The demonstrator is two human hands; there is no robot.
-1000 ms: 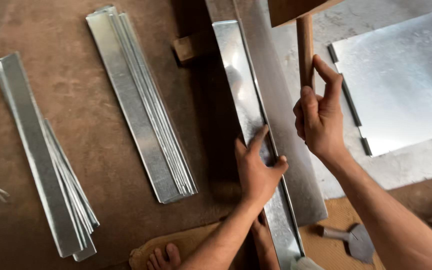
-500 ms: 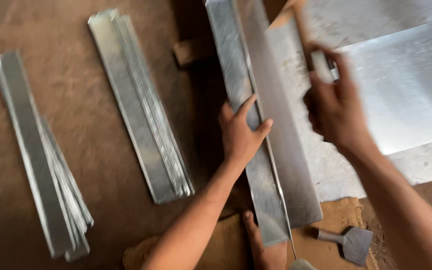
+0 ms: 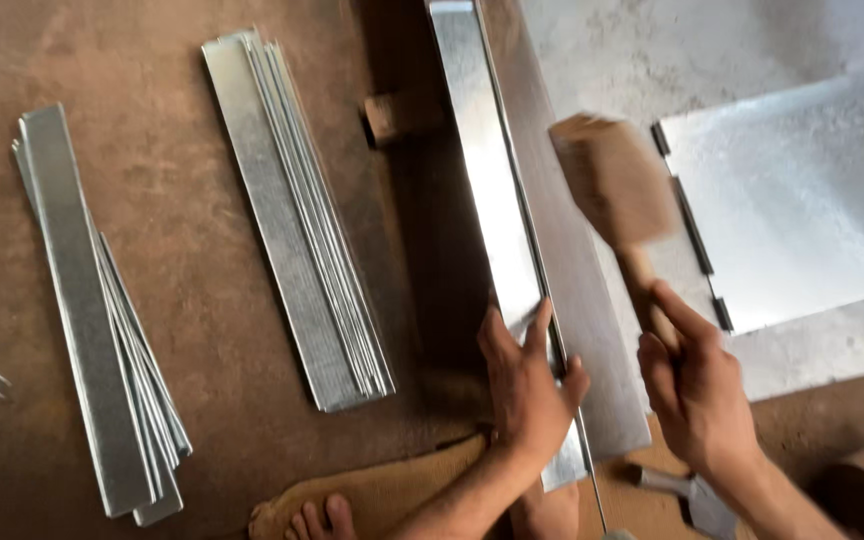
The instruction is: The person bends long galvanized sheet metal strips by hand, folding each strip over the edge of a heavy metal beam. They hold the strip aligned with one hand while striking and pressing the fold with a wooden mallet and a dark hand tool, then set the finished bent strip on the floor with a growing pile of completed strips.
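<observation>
**Mallet up over the metal strip**

I look down at two hands working on the floor [image 3: 182, 300], which is brown and dusty.

My left hand [image 3: 527, 385] lies flat on a long shiny metal strip [image 3: 487, 190]. The fingers are spread out and press the strip down near its close end. The strip runs away from me, and it rests along the edge of a long grey steel bar [image 3: 572, 290] just to its right, touching it.

My right hand [image 3: 697, 390] has its grip wrapped tight around the handle of a wooden mallet [image 3: 612, 190]. The mallet head is up in the air above the steel bar and looks blurry.

To the right lies a big flat sheet of shiny metal [image 3: 802, 210] on a grey concrete patch. To the left of the strip there is a pile of cut metal strips [image 3: 297, 220], and far left another pile [image 3: 97, 320], well apart from the first. A small wooden block [image 3: 402, 112] sits near the far part of the strip. A bare foot [image 3: 312, 520] shows at the bottom, and a small metal tool [image 3: 687, 495] lies under my right wrist.
</observation>
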